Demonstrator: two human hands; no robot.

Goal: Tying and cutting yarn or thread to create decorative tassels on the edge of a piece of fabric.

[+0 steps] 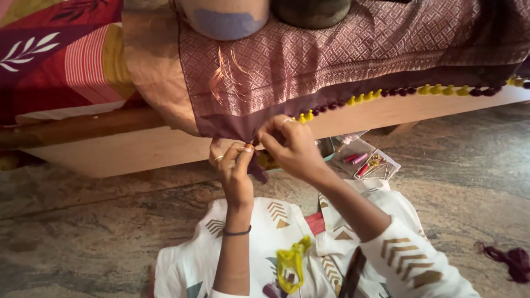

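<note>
The woven cloth [331, 55] draped across the upper frame looks silky, with a faint sheen and a fine raised pattern; its edge carries soft thread tassels [386, 92]. Below it, the bed frame [138, 149] is smooth, matt, pale wood. The floor [83, 232] is polished veined stone. Right of centre, a clear glossy plastic box [367, 160] holds thread.

Both hands pinch the hem of a maroon patterned cloth [353, 49]: left hand [234, 168] just below the fingertips' meeting point, right hand [292, 146] beside it. A clear plastic box [367, 160] lies right of the fingers.
</note>
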